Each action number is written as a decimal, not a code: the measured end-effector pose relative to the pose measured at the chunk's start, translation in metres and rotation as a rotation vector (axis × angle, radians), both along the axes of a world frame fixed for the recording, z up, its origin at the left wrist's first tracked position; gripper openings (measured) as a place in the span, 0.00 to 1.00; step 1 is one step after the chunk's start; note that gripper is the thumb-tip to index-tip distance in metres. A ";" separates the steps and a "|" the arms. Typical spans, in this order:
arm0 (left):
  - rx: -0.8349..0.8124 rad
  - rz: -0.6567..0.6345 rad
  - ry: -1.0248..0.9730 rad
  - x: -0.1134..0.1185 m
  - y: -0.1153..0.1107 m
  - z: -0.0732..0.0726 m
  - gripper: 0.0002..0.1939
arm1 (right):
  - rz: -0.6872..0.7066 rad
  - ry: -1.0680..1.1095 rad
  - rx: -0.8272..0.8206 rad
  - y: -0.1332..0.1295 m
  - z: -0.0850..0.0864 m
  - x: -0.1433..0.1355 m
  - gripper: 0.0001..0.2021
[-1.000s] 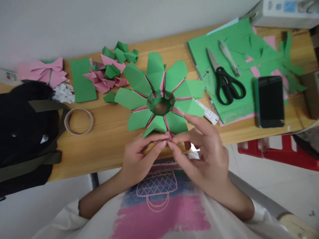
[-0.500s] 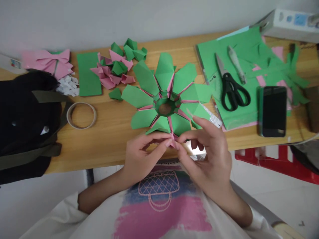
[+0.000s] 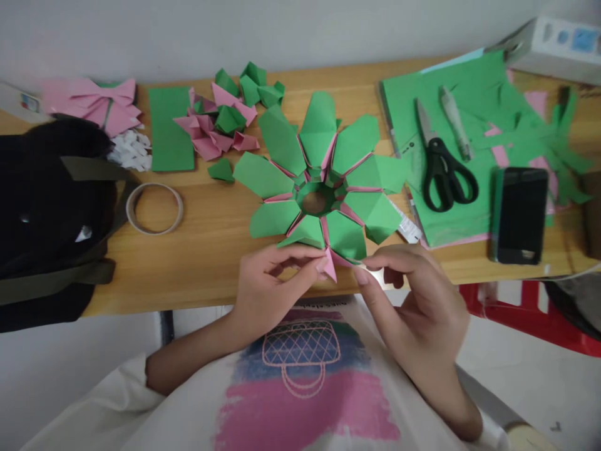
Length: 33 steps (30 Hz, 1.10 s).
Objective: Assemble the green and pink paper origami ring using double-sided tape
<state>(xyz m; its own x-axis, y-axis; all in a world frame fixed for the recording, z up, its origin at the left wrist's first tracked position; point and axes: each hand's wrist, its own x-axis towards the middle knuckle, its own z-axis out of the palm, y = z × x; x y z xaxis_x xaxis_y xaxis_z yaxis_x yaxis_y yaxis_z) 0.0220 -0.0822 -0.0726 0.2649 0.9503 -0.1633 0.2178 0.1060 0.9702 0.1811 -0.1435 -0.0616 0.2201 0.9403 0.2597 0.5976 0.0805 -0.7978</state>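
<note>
A paper flower (image 3: 318, 119) with several green petals around an open ring stands on the wooden table, pink folds showing between the petals. At its front edge a pink folded paper piece (image 3: 331, 265) sticks out toward me with a pointed end. My left hand (image 3: 267, 291) is closed, thumb and forefinger pinching this pink piece from the left. My right hand (image 3: 417, 300) is closed too, its thumb and forefinger together at the front right petal's tip, where a pink edge runs under the green. The fingertips partly hide what they grip there.
Pink and green folded pieces (image 3: 206, 141), a green sheet (image 3: 171, 128) and a tape roll (image 3: 154, 208) lie left. Black scissors (image 3: 439, 169), a cutter knife (image 3: 455, 122) and a phone (image 3: 520, 215) lie right. A black bag (image 3: 51, 207) stands far left.
My right hand has moved right, from the pink piece's middle to the petal tip. The pink piece now shows spread open, its point bare. My left hand stays pinched.
</note>
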 end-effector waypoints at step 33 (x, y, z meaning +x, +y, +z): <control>0.204 0.028 0.179 -0.010 -0.005 0.000 0.08 | 0.187 -0.238 0.032 0.000 0.002 -0.006 0.23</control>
